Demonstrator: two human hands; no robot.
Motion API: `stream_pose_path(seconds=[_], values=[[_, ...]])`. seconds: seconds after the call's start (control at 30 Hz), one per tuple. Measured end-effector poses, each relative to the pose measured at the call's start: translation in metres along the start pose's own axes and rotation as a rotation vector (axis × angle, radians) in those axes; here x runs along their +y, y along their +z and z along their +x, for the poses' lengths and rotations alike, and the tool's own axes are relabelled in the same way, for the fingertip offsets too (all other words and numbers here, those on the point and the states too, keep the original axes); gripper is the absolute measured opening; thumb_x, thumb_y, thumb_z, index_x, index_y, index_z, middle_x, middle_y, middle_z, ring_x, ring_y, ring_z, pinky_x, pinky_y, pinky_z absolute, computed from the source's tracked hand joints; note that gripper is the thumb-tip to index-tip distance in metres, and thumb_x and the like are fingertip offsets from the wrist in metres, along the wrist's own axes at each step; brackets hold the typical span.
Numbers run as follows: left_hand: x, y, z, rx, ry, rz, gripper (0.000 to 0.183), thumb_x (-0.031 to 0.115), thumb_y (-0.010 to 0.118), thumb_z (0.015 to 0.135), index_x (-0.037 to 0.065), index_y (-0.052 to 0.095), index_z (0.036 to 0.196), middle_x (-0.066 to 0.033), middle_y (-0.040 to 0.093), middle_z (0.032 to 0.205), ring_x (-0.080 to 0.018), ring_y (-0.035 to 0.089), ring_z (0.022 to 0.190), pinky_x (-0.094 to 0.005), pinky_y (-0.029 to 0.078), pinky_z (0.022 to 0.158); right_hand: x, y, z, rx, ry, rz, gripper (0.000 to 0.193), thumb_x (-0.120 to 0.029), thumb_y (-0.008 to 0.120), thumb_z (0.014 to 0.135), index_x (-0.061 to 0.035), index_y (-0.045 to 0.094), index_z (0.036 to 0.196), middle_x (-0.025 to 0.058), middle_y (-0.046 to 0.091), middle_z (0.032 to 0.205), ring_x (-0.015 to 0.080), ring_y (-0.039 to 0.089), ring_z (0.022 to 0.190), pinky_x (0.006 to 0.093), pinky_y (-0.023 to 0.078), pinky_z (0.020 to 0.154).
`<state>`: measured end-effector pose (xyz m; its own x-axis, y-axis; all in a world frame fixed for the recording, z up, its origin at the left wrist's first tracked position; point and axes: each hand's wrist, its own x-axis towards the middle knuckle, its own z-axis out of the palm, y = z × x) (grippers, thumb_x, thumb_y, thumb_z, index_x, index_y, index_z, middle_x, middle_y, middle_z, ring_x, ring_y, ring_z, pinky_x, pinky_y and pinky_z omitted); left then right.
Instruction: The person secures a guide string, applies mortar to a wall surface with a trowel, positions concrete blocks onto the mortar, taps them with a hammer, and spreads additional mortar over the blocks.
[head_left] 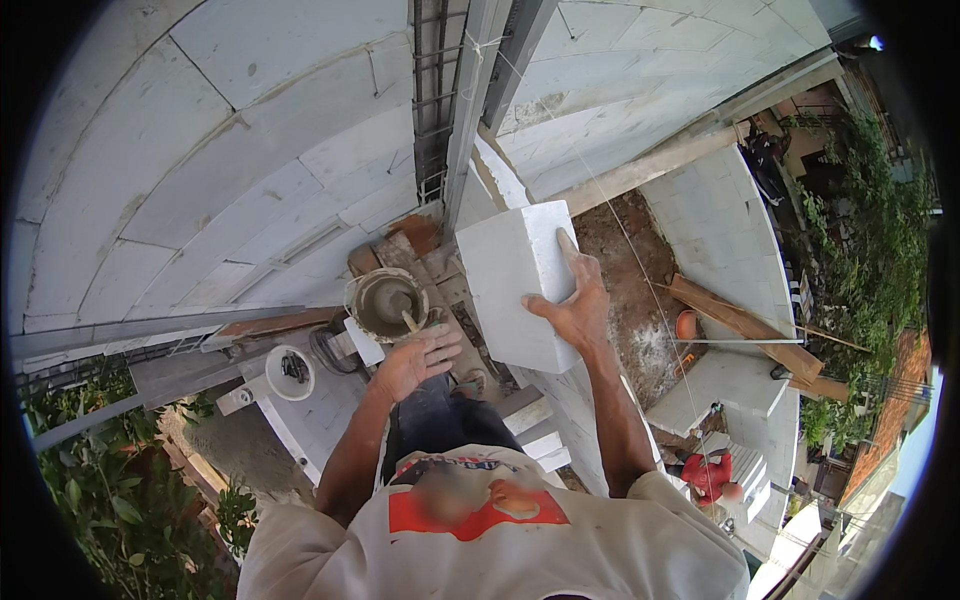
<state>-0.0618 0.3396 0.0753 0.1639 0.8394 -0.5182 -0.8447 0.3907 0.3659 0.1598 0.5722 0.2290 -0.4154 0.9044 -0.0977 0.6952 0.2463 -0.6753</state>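
Right hand (575, 305) clasps white block (518, 285) above wall (575, 400), not yet laid | left hand (415, 360) spread, apparently empty, beside mortar bucket (385, 303)

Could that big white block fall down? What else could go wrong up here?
Yes, it might. Only the right hand holds the block, gripping one edge, so it could slip. A person in red stands far below, where a dropped block might land. The left hand reaches toward the mortar bucket, which sits on boards by the wall top; a knock could tip it over.
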Motion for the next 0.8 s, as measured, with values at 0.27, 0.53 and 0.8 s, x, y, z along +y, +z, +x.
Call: stream_pose_path(seconds=[0.27, 0.53, 0.8], values=[[-0.073, -0.240, -0.115, 0.430, 0.140, 1.757, 0.037, 0.018, 0.070, 0.088, 0.006, 0.063, 0.123, -0.0118, 0.065, 0.118, -0.0259, 0.060, 0.119, -0.0428, 0.048, 0.099, 0.004, 0.009, 0.159, 0.080, -0.125, -0.327, 0.111, -0.041, 0.089, 0.058, -0.0375, 0.042, 0.158, 0.0166, 0.056, 0.131, 0.0385, 0.065, 0.112, 0.0479, 0.056, 0.096], [-0.104, -0.252, -0.194, 1.088, -0.425, 0.674, 0.034, 0.022, 0.066, 0.081, 0.002, 0.074, 0.107, -0.0150, 0.069, 0.098, -0.0267, 0.068, 0.088, -0.0396, 0.052, 0.077, -0.011, 0.025, 0.239, 0.003, -0.091, -0.407, 0.107, -0.039, 0.090, 0.060, -0.0348, 0.045, 0.157, 0.0177, 0.058, 0.140, 0.0365, 0.058, 0.130, 0.0467, 0.050, 0.108], [-0.092, -0.215, -0.170, 1.076, -0.363, 0.325, 0.052, 0.019, 0.066, 0.090, 0.004, 0.058, 0.139, -0.0090, 0.068, 0.098, -0.0202, 0.066, 0.084, -0.0353, 0.050, 0.064, -0.010, 0.056, 0.272, -0.039, -0.126, -0.392, 0.106, -0.038, 0.090, 0.060, -0.0340, 0.047, 0.156, 0.0164, 0.058, 0.140, 0.0346, 0.060, 0.126, 0.0454, 0.052, 0.106]])
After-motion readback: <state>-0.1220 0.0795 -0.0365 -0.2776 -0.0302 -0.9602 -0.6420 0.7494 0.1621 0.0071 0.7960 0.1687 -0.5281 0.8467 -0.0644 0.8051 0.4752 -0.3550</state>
